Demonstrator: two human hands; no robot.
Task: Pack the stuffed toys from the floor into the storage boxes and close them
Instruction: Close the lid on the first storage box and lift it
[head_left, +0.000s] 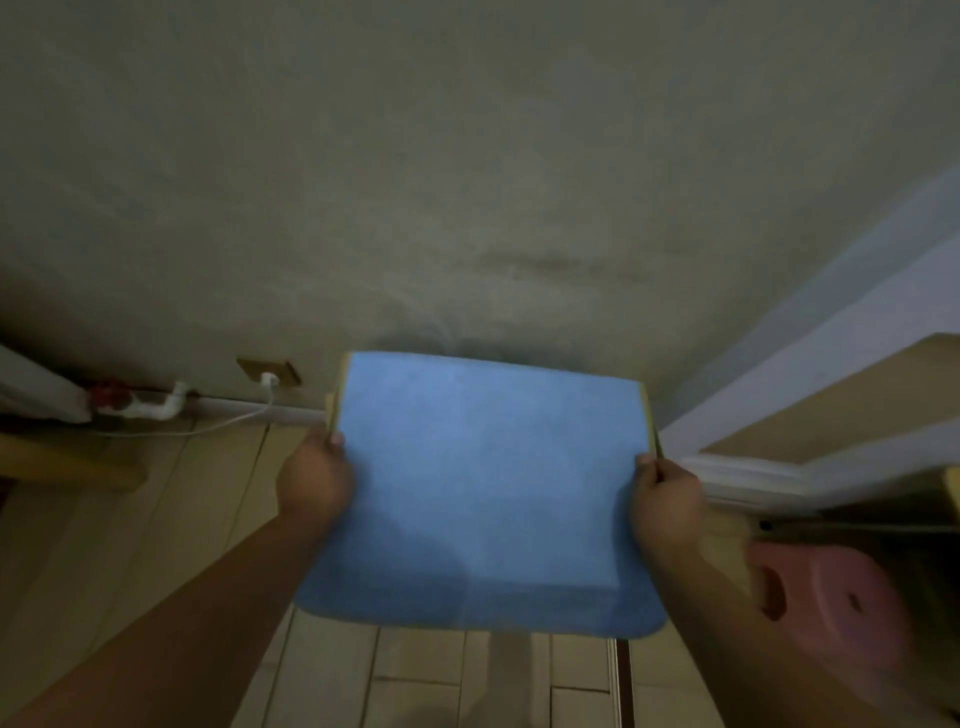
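Lid: blue box lid (483, 493) held level, prob. to seat squarely.
L hand (314, 478): grips lid's left edge.
R hand (667, 493): pinches right edge.

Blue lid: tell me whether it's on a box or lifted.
Lifted: both hands, left and right, grip the blue lid by its sides above the floor.

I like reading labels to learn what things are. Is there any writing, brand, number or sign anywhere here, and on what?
None can be read.
Blue lid, held by the left hand and right hand: plain, no print visible.
Pink stool: blurred, no text visible.
Wall socket: too small and dim to show any marking.
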